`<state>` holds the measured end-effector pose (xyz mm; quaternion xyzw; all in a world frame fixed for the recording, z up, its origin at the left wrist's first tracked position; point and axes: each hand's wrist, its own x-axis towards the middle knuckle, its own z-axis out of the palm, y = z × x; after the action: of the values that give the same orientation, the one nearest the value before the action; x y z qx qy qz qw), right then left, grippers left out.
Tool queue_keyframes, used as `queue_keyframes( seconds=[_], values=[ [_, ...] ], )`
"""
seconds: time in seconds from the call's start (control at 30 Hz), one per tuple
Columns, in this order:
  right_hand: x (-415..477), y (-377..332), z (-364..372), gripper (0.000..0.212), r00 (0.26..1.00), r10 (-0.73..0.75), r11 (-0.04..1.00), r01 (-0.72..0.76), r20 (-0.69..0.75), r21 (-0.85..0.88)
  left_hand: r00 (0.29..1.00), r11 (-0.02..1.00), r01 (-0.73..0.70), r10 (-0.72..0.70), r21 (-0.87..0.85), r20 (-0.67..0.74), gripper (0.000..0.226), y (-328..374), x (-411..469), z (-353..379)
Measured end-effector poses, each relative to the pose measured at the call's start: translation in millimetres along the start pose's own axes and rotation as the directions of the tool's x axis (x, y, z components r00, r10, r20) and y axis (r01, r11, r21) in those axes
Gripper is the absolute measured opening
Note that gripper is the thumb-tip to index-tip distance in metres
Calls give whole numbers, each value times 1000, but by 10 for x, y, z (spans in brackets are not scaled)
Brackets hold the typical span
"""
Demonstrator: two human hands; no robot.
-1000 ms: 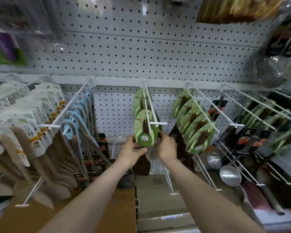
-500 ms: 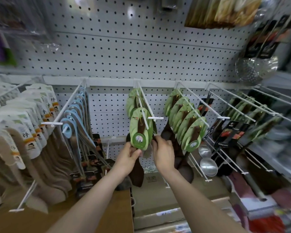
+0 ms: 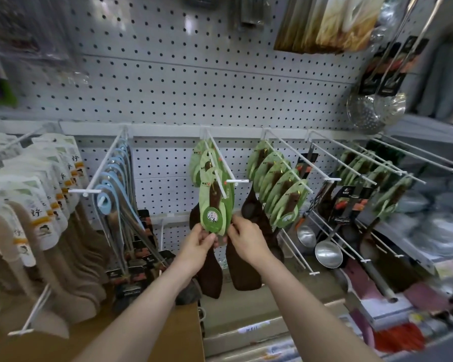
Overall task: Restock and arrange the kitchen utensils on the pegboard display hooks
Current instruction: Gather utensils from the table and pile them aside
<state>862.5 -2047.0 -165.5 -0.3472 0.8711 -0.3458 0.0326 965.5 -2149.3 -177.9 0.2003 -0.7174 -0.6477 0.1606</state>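
A dark wooden spatula with a green leaf-shaped card (image 3: 215, 207) hangs at the front of a white peg hook (image 3: 217, 165) in the middle of the pegboard (image 3: 194, 82). Behind it on the same hook hang more green-carded spatulas. My left hand (image 3: 200, 242) pinches the lower edge of the front card. My right hand (image 3: 246, 237) pinches the card's lower right side. The dark spatula blades (image 3: 242, 267) hang below my hands.
To the right, another hook holds several green-carded spatulas (image 3: 277, 189), then steel ladles (image 3: 327, 253) and black-carded tools. To the left hang blue-carded utensils (image 3: 115, 184) and pale wooden spatulas (image 3: 37, 205). A cardboard box (image 3: 131, 335) sits below. Strainers (image 3: 374, 108) hang upper right.
The view has shifted left and slightly up along the shelf. Both hands stay on the front green card, which now hangs a little further down the hook.
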Motion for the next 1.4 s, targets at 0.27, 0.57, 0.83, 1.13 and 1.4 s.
queue_keyframes(
  seconds=[0.27,0.57,0.83,1.13,1.4],
  values=[
    [234,22,166,20,977,169,973,-187,130,138,1000,999,26,-26,33,-9,21,13,24,-31],
    [683,-120,-262,23,982,173,884,-121,-76,452,986,983,-43,71,179,-152,49,280,202,-245],
    [1061,-631,-760,14,984,-109,880,161,-141,447,893,947,-289,319,139,-317,29,1066,591,-341],
    [1291,-639,-631,11,991,-115,945,128,-62,300,912,937,-140,248,318,-327,24,1289,805,-375],
    [978,-581,-681,11,968,-202,886,245,-149,393,881,921,-210,323,328,-346,24,1171,649,-304]
  ],
)
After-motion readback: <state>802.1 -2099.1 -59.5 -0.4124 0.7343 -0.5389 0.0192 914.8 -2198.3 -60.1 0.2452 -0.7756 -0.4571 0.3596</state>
